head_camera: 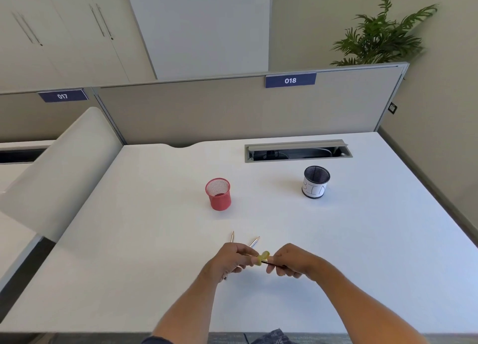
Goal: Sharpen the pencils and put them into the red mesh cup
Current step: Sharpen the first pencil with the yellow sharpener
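Your table looks smooth, matt white. The red mesh cup in front of you is fine perforated metal mesh; the black cup is mesh too, wrapped in white paper. The sharpener looks like translucent yellow plastic.

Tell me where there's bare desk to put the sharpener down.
Free: the stretch between the red cup and the black cup, and the desk right of the right hand. Also bare left of the left hand. Crowded: just ahead of the hands, where two pencils lie, beside the sharpener.
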Demonstrator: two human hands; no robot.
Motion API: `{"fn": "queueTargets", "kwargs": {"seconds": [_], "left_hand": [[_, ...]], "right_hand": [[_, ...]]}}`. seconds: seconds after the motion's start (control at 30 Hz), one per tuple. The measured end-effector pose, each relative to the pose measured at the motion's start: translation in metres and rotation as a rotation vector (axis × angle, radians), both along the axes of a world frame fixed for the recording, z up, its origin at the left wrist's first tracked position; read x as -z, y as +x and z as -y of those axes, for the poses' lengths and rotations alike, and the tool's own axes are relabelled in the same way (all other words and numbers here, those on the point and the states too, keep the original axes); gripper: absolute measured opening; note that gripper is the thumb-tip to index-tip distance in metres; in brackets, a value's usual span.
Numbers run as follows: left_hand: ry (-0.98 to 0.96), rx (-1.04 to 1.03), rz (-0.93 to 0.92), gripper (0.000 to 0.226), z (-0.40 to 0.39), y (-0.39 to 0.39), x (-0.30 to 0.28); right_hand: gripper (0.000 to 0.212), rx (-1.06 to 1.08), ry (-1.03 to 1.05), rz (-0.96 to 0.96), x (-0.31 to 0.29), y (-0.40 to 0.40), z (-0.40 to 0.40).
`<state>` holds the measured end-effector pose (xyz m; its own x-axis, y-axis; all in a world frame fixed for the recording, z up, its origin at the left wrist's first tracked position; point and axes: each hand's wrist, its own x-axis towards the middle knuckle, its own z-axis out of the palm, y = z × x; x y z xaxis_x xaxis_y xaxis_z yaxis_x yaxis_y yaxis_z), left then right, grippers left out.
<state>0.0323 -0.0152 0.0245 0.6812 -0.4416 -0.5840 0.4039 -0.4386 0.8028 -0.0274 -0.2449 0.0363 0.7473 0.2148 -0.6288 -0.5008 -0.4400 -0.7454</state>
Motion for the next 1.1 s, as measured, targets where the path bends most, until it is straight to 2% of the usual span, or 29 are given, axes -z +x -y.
{"fn": "queueTargets", "kwargs": {"seconds": [0.17,0.27,0.33,0.4,0.47,0.6,0.67,0.77,0.83,0.9,1.0,1.1], "left_hand": [[-0.008,-0.088,-0.015,0.023,-0.001,0.002,0.004],[0.025,-0.147,-0.064,0.029,0.001,0.003,0.003],[0.035,-0.193,-0.128,0.035,0.005,0.003,0.001],[-0.004,-0.226,-0.157,0.035,0.007,0.003,0.001],[-0.059,-0.207,-0.129,0.03,0.007,0.004,-0.001],[-0.076,-0.117,-0.02,0.02,0.006,0.005,-0.006],[-0.074,-0.103,0.013,0.03,0.007,0.008,-0.007],[-0.047,-0.055,0.055,0.027,0.008,0.009,-0.007],[-0.03,-0.051,0.081,0.028,0.01,0.01,-0.006],[-0.028,-0.076,0.107,0.026,0.013,0.01,-0.006],[-0.021,-0.132,0.119,0.02,0.015,0.013,-0.008],[-0.04,-0.202,0.071,0.024,0.017,0.016,-0.01]], "right_hand": [[0.022,-0.037,-0.117,0.186,0.001,-0.003,-0.009],[0.007,-0.099,-0.395,0.434,0.003,-0.002,-0.014],[0.009,-0.143,-0.634,0.643,0.005,-0.002,-0.017],[0.015,-0.154,-0.718,0.757,0.007,-0.001,-0.019],[0.017,-0.116,-0.695,0.742,0.006,0.0,-0.017],[0.022,-0.004,-0.547,0.497,0.006,0.004,-0.012],[0.026,0.054,-0.394,0.388,0.006,0.008,-0.01],[0.038,0.072,-0.106,0.193,0.006,0.01,-0.004],[0.041,0.066,-0.069,0.127,0.004,0.012,-0.003],[0.033,0.062,-0.113,0.158,0.001,0.015,-0.004],[0.015,-0.043,-0.208,0.333,-0.008,0.023,-0.001],[0.008,-0.133,-0.477,0.558,-0.015,0.029,-0.001]]}}
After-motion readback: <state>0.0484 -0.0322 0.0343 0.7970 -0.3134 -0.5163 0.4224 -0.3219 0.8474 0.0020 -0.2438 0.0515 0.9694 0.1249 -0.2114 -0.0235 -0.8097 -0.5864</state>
